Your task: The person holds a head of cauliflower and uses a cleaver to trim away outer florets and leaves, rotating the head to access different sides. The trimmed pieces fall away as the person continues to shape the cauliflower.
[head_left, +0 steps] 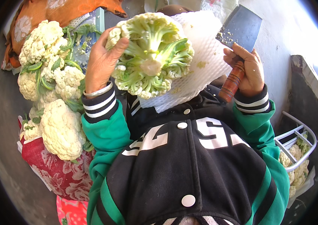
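Note:
In my left hand (pixel 103 62) is a large cauliflower (pixel 152 56), gripped at its left edge. Its cut stem and pale green branches face up toward me. Under it, across my lap, lies a white foam mesh sheet (pixel 206 48) with a few crumbs on it. My right hand (pixel 248 69) is closed round the brown wooden handle of a cleaver (pixel 243 28). The broad dark blade points away from me, with small cauliflower bits stuck near its lower left edge. The blade is apart from the cauliflower.
Several whole cauliflowers (pixel 63 129) with green leaves are heaped at my left, by a red flowered cloth (pixel 59 172). An orange cloth (pixel 69 9) lies at the far left. To my right, a white-framed rack (pixel 297 165) stands over more cauliflower pieces, near a low wall (pixel 309 80).

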`<state>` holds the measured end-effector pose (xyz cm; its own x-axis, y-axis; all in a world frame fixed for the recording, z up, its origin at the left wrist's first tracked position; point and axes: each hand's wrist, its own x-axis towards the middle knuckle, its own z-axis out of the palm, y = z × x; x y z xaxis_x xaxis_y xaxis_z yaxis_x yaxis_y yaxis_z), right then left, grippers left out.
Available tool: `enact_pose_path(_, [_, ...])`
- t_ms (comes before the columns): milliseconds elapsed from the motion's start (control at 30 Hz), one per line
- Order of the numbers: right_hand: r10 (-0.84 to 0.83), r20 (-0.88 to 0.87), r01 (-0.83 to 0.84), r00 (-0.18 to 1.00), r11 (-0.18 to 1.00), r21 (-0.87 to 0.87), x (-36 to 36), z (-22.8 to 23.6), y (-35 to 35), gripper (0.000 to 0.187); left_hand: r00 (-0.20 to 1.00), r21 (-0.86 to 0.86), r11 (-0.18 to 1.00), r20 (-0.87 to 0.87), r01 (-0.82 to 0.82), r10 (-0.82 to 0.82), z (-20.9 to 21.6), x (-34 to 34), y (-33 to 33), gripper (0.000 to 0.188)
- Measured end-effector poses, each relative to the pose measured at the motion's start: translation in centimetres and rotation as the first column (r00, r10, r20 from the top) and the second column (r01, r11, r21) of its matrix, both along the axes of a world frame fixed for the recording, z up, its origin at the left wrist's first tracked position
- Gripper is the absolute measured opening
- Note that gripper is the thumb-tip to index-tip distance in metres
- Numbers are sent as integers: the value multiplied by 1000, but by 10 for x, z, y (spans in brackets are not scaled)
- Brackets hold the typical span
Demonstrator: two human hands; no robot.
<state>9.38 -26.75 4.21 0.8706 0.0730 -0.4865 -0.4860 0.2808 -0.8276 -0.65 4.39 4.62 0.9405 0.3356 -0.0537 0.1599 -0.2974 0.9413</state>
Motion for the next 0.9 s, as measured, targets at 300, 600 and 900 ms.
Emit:
enact_pose_path(300, [31,-16,-30,999,999,36,0,-7,-1,17,959,-589,807,205,-39,196,-26,-23,32,69])
enact_pose_path(600, [90,-25,-91,996,996,-21,0,-5,-6,17,950,-908,352,286,227,125,-38,-32,39,66])
enact_pose_path(900, [108,36,-109,993,994,10,-4,10,0,23,984,-899,437,111,39,141,-8,-23,9,59])
